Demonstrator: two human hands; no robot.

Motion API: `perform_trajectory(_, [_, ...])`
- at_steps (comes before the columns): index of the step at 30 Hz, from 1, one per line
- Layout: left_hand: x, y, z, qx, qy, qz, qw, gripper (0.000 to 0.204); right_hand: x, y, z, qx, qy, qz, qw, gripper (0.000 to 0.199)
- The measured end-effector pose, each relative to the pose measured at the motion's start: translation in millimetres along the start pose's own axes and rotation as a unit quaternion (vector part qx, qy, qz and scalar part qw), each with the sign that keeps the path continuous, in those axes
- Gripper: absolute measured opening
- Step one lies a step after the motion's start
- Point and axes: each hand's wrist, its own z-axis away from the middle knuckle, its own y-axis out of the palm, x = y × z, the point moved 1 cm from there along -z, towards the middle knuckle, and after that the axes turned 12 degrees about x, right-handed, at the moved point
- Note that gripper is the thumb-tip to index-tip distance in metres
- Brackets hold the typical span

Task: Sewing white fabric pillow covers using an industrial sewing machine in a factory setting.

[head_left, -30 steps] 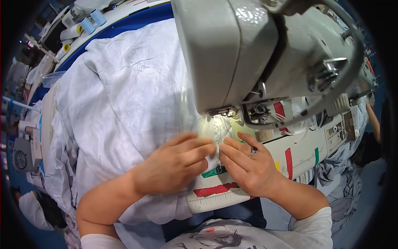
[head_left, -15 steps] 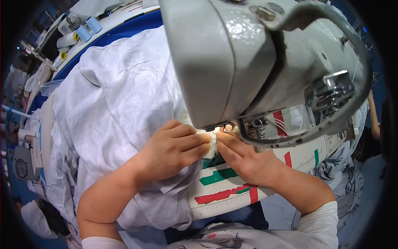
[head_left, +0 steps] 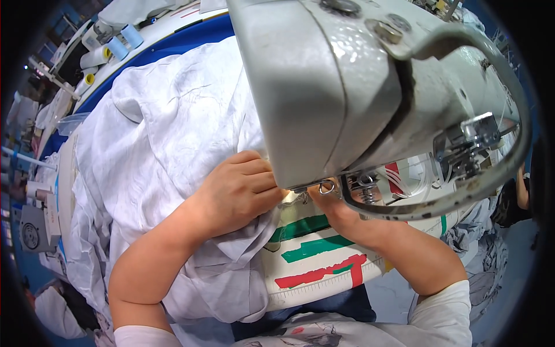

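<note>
A grey-white sewing machine head [head_left: 306,98] fills the upper right, with a curved metal guard around its needle area. A large white cloth [head_left: 167,127] drapes over the left side of the machine bed and bunches near its front edge. My left hand [head_left: 240,188] is closed, its fingers curled on the cloth's edge just left of the machine head. Opposite it, my right hand [head_left: 341,217] reaches beneath the head. Its fingers are mostly hidden, so what they touch cannot be made out. Frayed threads and a small cream edge show between the hands.
The pale bed [head_left: 324,274] bears green and red tape strips and a ruler scale along its front. Light blue thread cones [head_left: 132,36] stand at the back left. A grey box with a dial [head_left: 34,228] sits far left; crumpled cloth [head_left: 483,260] hangs at right.
Both hands have moved slightly away from me. My right fingers have gone farther under the machine head, and the cloth edge between the hands has shifted away, baring more green tape.
</note>
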Motion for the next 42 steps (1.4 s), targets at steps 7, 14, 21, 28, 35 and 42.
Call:
perform_trajectory(7, [-2.2,-19.6,-5.2,-0.002,-0.017,-0.067,0.998,0.017,-2.8,-1.6,-3.4,-0.001,0.048,-0.025,0.999,0.028])
perform_trajectory(14, [-5.9,-21.0,-5.5,-0.015,-0.024,-0.049,0.998,0.023,-7.0,12.7,4.9,0.021,0.005,0.169,0.985,0.035])
perform_trajectory(21, [-4.9,-11.6,11.1,0.017,-0.034,-0.077,0.996,0.027,9.3,-10.8,6.6,0.069,0.11,-0.08,0.988,0.032])
perform_trajectory(28, [-79.5,-20.5,101.1,0.052,-0.324,-0.054,0.943,0.026,113.6,-34.6,72.3,-0.104,-0.055,-0.263,0.957,0.032])
perform_trajectory(35, [-132.3,-72.8,54.2,0.27,-0.358,0.364,0.816,0.044,166.3,46.1,118.3,0.21,0.209,-0.623,0.724,0.065])
perform_trajectory(42, [13.6,-39.5,91.6,0.152,-0.494,-0.188,0.835,0.032,197.8,30.5,96.4,0.164,0.313,-0.837,0.417,0.057])
